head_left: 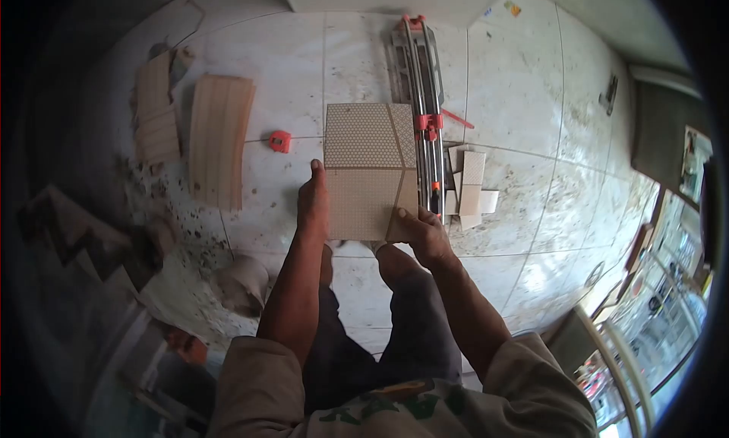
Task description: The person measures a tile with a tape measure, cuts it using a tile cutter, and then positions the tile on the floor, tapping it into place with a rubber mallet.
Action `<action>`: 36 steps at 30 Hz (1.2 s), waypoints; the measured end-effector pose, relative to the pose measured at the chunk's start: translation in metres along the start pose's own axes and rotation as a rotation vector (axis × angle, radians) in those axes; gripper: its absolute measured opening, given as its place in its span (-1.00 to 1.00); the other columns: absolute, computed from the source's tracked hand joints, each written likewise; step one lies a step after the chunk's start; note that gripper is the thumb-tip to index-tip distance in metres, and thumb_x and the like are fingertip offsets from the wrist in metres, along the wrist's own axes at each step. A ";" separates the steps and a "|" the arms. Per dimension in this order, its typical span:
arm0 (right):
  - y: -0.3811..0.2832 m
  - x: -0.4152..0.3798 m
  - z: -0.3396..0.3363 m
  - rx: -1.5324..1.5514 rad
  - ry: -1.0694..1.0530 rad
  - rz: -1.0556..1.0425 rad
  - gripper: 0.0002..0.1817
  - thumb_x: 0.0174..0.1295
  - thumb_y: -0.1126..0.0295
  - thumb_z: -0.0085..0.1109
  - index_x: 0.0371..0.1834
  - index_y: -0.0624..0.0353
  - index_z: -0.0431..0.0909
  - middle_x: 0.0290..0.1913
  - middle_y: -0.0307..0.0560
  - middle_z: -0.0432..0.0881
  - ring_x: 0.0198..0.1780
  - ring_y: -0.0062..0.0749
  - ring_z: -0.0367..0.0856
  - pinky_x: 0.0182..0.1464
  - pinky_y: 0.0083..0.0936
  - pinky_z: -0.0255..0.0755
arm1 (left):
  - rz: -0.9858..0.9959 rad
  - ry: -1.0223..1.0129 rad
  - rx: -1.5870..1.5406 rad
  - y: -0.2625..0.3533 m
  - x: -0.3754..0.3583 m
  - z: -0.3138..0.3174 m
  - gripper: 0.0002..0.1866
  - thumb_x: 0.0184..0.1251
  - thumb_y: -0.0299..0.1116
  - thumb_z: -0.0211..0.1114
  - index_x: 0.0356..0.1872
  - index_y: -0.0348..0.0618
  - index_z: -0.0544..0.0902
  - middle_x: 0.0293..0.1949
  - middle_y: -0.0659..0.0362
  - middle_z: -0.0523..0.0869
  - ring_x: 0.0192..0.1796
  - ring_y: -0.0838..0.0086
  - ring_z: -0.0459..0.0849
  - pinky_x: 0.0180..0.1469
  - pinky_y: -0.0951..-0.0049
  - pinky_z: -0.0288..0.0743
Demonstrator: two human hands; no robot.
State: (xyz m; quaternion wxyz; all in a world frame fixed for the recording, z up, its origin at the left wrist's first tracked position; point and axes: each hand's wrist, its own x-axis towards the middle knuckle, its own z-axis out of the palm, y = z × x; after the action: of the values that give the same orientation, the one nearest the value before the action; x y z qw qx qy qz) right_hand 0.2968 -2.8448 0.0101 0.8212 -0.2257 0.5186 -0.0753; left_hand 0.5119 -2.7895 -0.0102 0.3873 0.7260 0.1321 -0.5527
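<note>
A beige tile is held up in front of me, above the floor and my feet. Its visible face has a honeycomb pattern on the upper part and a fine grid on the lower part, and a darker slanting line runs down near its right side. My left hand grips the left edge, fingers out of sight behind it. At the lower right corner my right hand pinches the tile, thumb on the face. Just beyond the right edge lies a tile cutter with metal rails and red parts, partly covered by the tile.
Tile offcuts are piled right of the cutter. A red tape measure sits on the dusty floor to the left, near wood-look boards and smaller broken pieces. A bucket-like container stands lower left.
</note>
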 end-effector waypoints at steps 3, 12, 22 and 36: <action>-0.023 -0.048 0.010 -0.048 -0.122 0.028 -0.61 0.28 0.22 0.12 0.00 0.33 0.53 -0.16 -0.10 0.64 -0.14 -0.50 0.58 -0.06 -0.55 0.44 | 0.165 0.162 -0.173 0.018 -0.063 -0.041 -0.26 0.33 0.31 -0.11 0.19 -0.17 0.47 0.12 0.08 0.55 0.17 0.37 0.49 0.17 0.21 0.30; -0.020 -0.142 -0.001 -0.289 -0.276 0.121 -0.60 0.31 0.26 0.04 0.05 0.38 0.43 -0.23 0.00 0.61 -0.27 -0.36 0.62 -0.20 -0.47 0.50 | 0.634 0.480 -0.124 -0.108 -0.154 -0.224 -0.46 0.17 -0.07 0.35 0.03 -0.31 0.55 0.00 0.03 0.61 0.08 0.37 0.53 0.16 0.33 0.32; 0.141 -0.294 0.065 -0.232 -0.515 0.253 -0.59 0.31 0.17 0.06 0.13 0.13 0.34 -0.05 -0.13 0.51 -0.11 -0.38 0.54 -0.16 -0.44 0.46 | 0.330 0.054 -0.702 -0.358 -0.390 -0.121 -0.29 0.34 0.17 0.04 0.37 -0.04 0.23 0.27 0.10 0.44 0.29 0.31 0.41 0.24 0.08 0.25; 0.188 -0.426 0.207 -1.388 -1.377 0.063 -0.84 0.22 0.47 0.00 -0.23 0.21 0.58 -0.36 -0.13 0.66 -0.39 -0.53 0.61 -0.35 -0.57 0.50 | 0.710 0.489 -1.137 -0.449 -0.565 -0.259 -0.60 0.23 -0.29 0.28 0.00 -0.37 0.52 -0.14 0.06 0.67 -0.12 0.35 0.66 -0.02 0.35 0.54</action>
State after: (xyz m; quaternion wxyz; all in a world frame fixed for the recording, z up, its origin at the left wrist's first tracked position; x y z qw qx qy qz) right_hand 0.2674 -2.4653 0.3488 0.6307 -0.6395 -0.1394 0.4169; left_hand 0.2150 -2.1737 0.3377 0.8217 0.5140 0.2386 -0.0601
